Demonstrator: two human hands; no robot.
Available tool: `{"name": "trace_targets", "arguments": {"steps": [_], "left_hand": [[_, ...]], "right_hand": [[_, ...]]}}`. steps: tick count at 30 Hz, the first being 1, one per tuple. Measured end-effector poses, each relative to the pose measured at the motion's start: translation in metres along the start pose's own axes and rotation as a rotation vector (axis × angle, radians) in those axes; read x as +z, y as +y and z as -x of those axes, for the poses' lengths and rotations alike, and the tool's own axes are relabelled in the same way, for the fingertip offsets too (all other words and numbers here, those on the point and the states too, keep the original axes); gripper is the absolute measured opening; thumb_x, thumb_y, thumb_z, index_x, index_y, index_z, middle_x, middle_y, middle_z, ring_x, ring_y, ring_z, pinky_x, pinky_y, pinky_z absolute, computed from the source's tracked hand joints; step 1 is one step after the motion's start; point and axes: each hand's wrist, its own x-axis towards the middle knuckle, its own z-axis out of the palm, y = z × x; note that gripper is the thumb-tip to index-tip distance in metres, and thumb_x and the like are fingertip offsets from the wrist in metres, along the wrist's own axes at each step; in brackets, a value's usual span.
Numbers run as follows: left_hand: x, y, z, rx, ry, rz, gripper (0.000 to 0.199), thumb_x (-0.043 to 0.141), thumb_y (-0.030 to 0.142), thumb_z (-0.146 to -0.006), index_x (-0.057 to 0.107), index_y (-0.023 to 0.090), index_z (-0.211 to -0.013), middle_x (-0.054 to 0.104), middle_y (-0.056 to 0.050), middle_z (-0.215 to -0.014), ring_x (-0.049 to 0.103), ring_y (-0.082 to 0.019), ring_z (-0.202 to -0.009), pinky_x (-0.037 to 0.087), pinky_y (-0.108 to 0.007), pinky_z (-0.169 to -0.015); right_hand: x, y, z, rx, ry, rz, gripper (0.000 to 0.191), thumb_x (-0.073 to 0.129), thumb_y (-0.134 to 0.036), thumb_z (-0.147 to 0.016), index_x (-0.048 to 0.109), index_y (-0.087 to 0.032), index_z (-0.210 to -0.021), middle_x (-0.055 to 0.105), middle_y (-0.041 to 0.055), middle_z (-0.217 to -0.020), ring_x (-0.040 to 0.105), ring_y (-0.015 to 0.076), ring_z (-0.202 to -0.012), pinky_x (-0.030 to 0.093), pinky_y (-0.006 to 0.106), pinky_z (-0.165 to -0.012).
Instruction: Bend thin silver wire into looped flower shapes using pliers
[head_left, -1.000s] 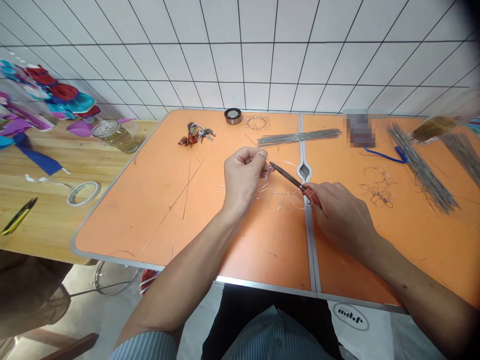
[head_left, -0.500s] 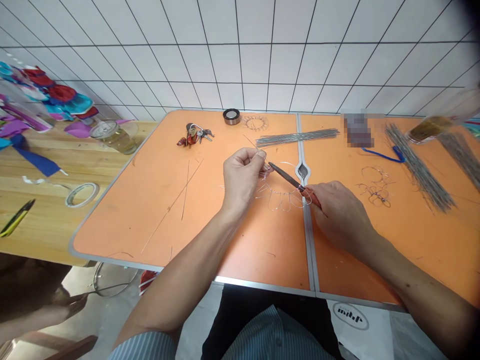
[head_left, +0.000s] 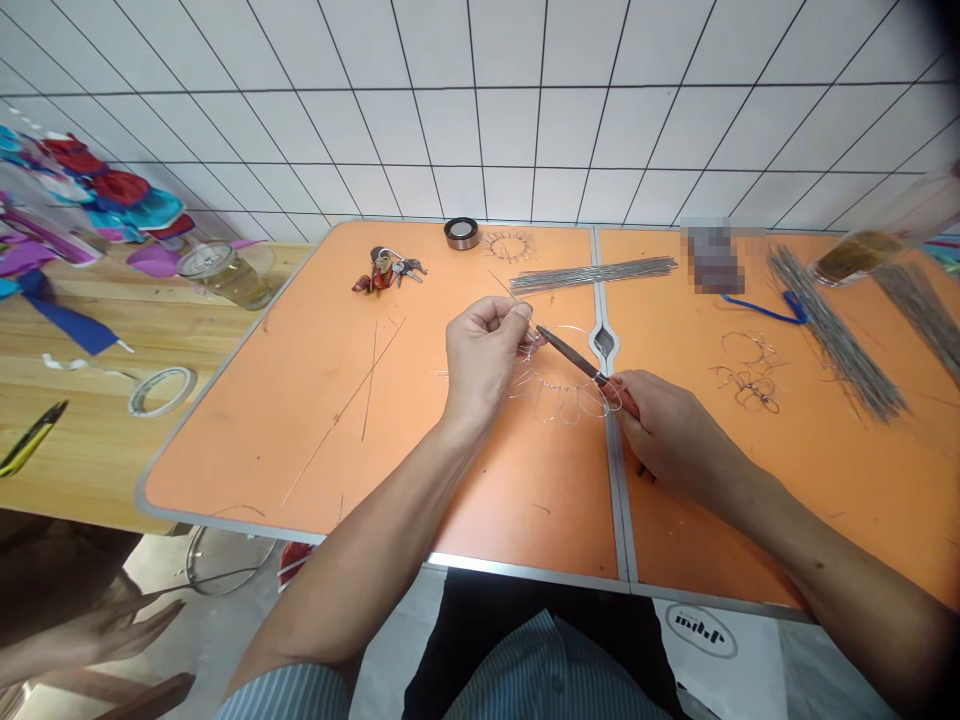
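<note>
Between thumb and fingers, my left hand (head_left: pixel 484 355) pinches a thin wire piece bent into a ring of loops, the looped wire ring (head_left: pixel 559 385), above the orange table (head_left: pixel 442 470). A loose wire end sticks up past my thumb. My right hand (head_left: pixel 667 425) is closed round the red handles of a pair of pliers (head_left: pixel 574 355). The dark jaws of the pliers reach the wire right beside my left fingertips; whether they grip it is too small to tell.
Wire bundles (head_left: pixel 592 274) lie behind and to the right (head_left: pixel 840 335). Finished-looking wire loops (head_left: pixel 750 375), keys (head_left: pixel 390 270) and a tape roll (head_left: pixel 461 233) are on the table. At left stand a glass jar (head_left: pixel 225 275), white tape (head_left: pixel 161 391) and a cutter (head_left: pixel 31 440); another person's hand (head_left: pixel 127 625) is below.
My right hand has shifted slightly down, and a lower handle end of the pliers now shows beneath it. My left hand stays in place. The other person's hand has opened somewhat.
</note>
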Motion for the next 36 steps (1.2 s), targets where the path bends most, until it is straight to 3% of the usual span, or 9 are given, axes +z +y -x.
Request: {"name": "trace_targets", "arguments": {"steps": [9, 15, 36], "left_hand": [[0.0000, -0.0007, 0.0005, -0.002, 0.006, -0.031, 0.021, 0.084, 0.030, -0.092, 0.072, 0.019, -0.079, 0.068, 0.002, -0.066, 0.067, -0.012, -0.058, 0.058, -0.025, -0.063], [-0.0011, 0.0014, -0.0003, 0.016, -0.001, -0.014, 0.021, 0.085, 0.030, -0.092, 0.072, 0.020, -0.079, 0.068, 0.002, -0.065, 0.067, -0.012, -0.057, 0.058, -0.026, -0.063], [-0.0008, 0.0059, 0.0011, -0.013, 0.008, -0.034, 0.022, 0.088, 0.036, -0.089, 0.075, 0.020, -0.081, 0.069, 0.001, -0.070, 0.070, -0.012, -0.061, 0.056, -0.024, -0.062]], "right_hand": [[-0.0004, -0.0025, -0.0017, 0.032, 0.008, 0.015, 0.041, 0.045, -0.045, -0.113, 0.035, -0.028, -0.077, 0.055, 0.0026, -0.073, 0.049, 0.0216, -0.065, 0.033, 0.036, -0.063], [-0.0015, -0.0007, -0.0046, -0.011, -0.023, -0.003, 0.036, 0.042, -0.045, -0.113, 0.043, -0.026, -0.082, 0.060, 0.0030, -0.081, 0.054, 0.0226, -0.073, 0.038, 0.036, -0.069], [-0.0062, 0.0004, -0.0060, -0.066, -0.037, -0.052, 0.039, 0.048, -0.044, -0.113, 0.040, -0.026, -0.079, 0.057, -0.0003, -0.073, 0.053, 0.0205, -0.068, 0.034, 0.034, -0.064]]}}
